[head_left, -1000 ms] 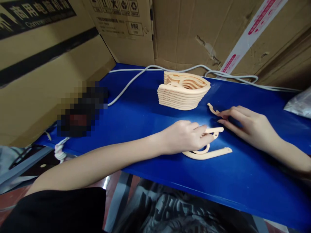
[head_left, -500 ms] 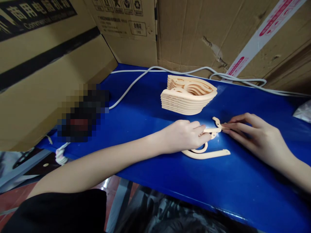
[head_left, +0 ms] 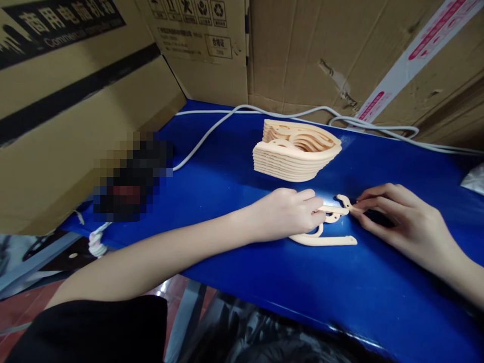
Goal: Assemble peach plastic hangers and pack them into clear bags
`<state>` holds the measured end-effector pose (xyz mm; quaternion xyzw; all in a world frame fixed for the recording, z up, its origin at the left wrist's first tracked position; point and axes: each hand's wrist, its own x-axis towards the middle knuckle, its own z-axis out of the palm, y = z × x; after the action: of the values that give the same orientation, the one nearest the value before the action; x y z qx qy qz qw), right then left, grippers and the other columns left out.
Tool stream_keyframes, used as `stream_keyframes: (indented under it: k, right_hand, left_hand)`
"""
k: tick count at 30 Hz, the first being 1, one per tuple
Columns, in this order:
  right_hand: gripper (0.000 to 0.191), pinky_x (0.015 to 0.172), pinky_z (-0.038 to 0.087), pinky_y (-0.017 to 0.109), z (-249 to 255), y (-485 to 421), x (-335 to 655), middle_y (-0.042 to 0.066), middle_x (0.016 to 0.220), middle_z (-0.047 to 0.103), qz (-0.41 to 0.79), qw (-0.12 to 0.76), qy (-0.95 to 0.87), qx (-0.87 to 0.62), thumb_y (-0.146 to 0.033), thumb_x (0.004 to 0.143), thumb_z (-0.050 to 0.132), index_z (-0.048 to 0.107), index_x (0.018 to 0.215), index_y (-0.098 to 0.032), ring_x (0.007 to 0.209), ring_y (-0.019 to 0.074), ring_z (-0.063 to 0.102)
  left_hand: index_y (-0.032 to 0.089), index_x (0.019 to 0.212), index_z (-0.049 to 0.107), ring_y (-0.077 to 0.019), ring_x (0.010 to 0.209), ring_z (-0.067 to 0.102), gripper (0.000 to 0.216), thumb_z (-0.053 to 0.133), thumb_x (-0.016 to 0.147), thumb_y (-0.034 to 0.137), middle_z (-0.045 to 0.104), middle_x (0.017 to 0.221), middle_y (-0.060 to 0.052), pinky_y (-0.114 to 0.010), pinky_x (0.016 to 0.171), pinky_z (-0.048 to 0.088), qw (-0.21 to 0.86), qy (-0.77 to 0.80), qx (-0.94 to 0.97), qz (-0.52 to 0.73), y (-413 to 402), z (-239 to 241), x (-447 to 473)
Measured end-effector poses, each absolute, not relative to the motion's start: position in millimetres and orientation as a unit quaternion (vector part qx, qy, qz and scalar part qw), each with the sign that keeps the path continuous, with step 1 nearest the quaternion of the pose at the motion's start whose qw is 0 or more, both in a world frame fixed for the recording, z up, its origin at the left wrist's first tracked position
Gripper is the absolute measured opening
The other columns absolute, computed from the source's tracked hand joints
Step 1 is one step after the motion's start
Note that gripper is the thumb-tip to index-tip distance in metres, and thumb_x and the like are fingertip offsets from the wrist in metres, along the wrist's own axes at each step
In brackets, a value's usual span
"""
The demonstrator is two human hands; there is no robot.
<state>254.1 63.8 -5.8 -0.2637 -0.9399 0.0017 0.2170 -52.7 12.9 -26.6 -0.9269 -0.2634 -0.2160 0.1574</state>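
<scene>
**Cardboard walls hem in a blue tabletop**

From where I stand, printed cardboard (head_left: 91,96) rises at the left; plainer brown cardboard (head_left: 287,60), crossed by pink-and-white tape (head_left: 401,70), closes the back. A white cable (head_left: 244,106) trails along the glossy blue tabletop (head_left: 340,292). Reddish floor tiles (head_left: 30,308) show below. Dim light glints on the front edge.

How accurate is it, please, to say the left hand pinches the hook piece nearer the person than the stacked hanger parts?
Wrong hand: the head view shows the right hand pinching the hook piece nearer the person than the stacked hanger parts.
</scene>
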Motion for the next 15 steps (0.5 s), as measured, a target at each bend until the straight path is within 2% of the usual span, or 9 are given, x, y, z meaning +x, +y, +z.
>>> stream_keyframes:
  k: [3, 8, 12, 15]
  right_hand:
    - [0.015, 0.082, 0.060, 0.035, -3, 64, 252, 0.005, 0.107, 0.076, 0.018, 0.232, -0.935, -0.267, -0.035, 0.109, 0.064, 0.075, 0.104, -0.025, 0.090, 0.0199, 0.078]
    - [0.012, 0.081, 0.062, 0.030, 4, 57, 246, 0.005, 0.105, 0.083, 0.066, 0.232, -0.923, -0.301, -0.033, 0.104, 0.071, 0.076, 0.099, -0.024, 0.086, 0.0188, 0.082]
    - [0.012, 0.079, 0.062, 0.025, 7, 54, 244, 0.000, 0.097, 0.083, 0.070, 0.254, -0.914, -0.307, -0.033, 0.103, 0.071, 0.073, 0.096, -0.025, 0.079, 0.0156, 0.081]
    - [0.014, 0.073, 0.059, 0.021, 9, 53, 244, -0.001, 0.092, 0.081, 0.063, 0.255, -0.912, -0.316, -0.033, 0.105, 0.067, 0.071, 0.094, -0.024, 0.075, 0.0132, 0.079]
  left_hand:
    - [0.017, 0.116, 0.082, -0.0175, 0.096, 0.076, 0.027, 0.055, 0.116, 0.015, 0.085, 0.118, -0.005, -0.030, 0.063, 0.051, 0.139, -0.273, -0.931, -0.197, 13, -25, -52]
    - [0.017, 0.116, 0.081, -0.0159, 0.093, 0.076, 0.035, 0.047, 0.119, 0.017, 0.085, 0.109, -0.002, -0.030, 0.064, 0.051, 0.140, -0.274, -0.927, -0.216, 13, -25, -50]
    - [0.015, 0.113, 0.082, -0.0141, 0.090, 0.077, 0.040, 0.043, 0.120, 0.015, 0.086, 0.112, -0.002, -0.029, 0.065, 0.051, 0.167, -0.269, -0.917, -0.242, 15, -26, -48]
    - [0.015, 0.117, 0.083, -0.0145, 0.095, 0.077, 0.037, 0.047, 0.118, 0.013, 0.086, 0.117, -0.002, -0.029, 0.067, 0.051, 0.157, -0.272, -0.925, -0.213, 15, -25, -48]
